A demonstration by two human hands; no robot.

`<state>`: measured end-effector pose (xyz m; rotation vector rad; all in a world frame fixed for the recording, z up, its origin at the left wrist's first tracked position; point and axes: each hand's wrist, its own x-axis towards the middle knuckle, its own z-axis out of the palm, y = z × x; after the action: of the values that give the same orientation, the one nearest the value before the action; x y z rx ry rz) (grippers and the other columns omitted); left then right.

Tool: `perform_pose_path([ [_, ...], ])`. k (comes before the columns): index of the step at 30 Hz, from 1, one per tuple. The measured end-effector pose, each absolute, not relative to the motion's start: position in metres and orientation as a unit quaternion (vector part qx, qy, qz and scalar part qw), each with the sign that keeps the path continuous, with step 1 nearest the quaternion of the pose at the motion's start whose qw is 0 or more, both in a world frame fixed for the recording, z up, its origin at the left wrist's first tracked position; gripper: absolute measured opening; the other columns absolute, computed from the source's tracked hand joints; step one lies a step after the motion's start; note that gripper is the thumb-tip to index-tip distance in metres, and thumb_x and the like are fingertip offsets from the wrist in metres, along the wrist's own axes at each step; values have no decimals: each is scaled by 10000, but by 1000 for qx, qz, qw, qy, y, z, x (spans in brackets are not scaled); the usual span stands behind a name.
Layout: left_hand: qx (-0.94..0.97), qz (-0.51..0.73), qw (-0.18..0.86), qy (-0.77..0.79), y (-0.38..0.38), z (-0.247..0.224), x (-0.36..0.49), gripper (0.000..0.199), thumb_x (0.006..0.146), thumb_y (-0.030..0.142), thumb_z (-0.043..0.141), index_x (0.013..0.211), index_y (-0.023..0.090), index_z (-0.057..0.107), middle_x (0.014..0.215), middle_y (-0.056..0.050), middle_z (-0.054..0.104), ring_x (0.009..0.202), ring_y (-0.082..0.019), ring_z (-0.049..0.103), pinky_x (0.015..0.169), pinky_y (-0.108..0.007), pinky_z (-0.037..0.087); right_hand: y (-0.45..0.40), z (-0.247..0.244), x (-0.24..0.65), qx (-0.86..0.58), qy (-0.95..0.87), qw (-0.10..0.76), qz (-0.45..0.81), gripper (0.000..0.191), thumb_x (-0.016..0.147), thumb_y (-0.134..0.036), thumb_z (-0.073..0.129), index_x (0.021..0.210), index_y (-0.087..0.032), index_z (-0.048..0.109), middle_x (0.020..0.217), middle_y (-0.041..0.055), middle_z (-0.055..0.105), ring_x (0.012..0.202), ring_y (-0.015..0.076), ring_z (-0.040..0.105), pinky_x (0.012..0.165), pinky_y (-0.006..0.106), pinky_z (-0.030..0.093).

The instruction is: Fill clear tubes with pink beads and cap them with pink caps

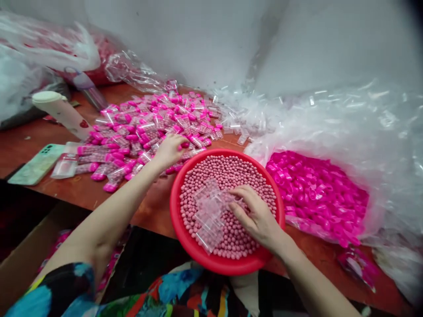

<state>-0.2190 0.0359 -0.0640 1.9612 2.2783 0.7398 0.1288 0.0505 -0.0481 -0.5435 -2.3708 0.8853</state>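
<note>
A red basin (pixel 228 267) full of small pink beads (pixel 231 169) sits at the near edge of the table. Several clear plastic cases (pixel 209 215) lie on the beads. Over the right part of the basin, my right hand (pixel 256 213) has its fingertips bent down at the edge of these cases; what they pinch, if anything, is too small to make out. My left hand (pixel 172 149) is at the near edge of a heap of bead-filled cases with pink caps (pixel 148 127), its fingers curled at a pink cap.
Right of the basin, a clear bag holds bright pink caps (pixel 317 193). Empty clear cases (pixel 243 134) lie behind. At left are a phone (pixel 38 164), a small packet (pixel 66 165), a white cup (pixel 61 110) and a bottle (pixel 89 90). A bulky bag (pixel 56 44) stands behind them.
</note>
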Motion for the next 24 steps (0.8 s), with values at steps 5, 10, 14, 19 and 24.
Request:
perform_pose_path([
  [5,734,140,128,652,65,-109,-237,321,915,253,641,1208,230,770,1405,-105,680,1242,-301,567,1032,-418,454,34,-62,148,-248,-874,274,316,157,1018,-240,575,1127,-245,687,1082,84,733,1024,237,715,899,392,610],
  [10,677,205,89,701,78,-126,-243,278,915,203,582,1091,120,781,1121,-165,726,1115,-276,630,1040,-399,467,27,-68,155,-314,-861,285,280,141,1008,-260,575,1044,-267,712,1027,63,757,969,252,736,864,411,624],
  [14,648,237,80,720,70,-127,-256,349,924,245,580,1189,77,734,1159,-181,703,1112,-279,635,1026,-402,494,31,-67,148,-335,-851,291,282,163,1009,-275,567,1061,-264,721,995,66,758,916,248,739,804,393,637],
  [19,582,267,28,767,48,-119,-256,392,902,219,610,1274,134,700,1359,-178,634,1285,-307,570,1130,-448,446,33,-71,151,-387,-821,316,276,169,1004,-323,589,1095,-257,716,1021,75,760,928,259,740,813,411,644],
  [24,658,265,56,703,52,-102,-223,415,879,219,702,1294,213,712,1601,-171,497,1558,-407,300,1254,-627,225,31,-72,151,-434,-783,357,264,184,999,-345,597,1070,-234,725,951,63,765,833,238,743,791,399,649],
])
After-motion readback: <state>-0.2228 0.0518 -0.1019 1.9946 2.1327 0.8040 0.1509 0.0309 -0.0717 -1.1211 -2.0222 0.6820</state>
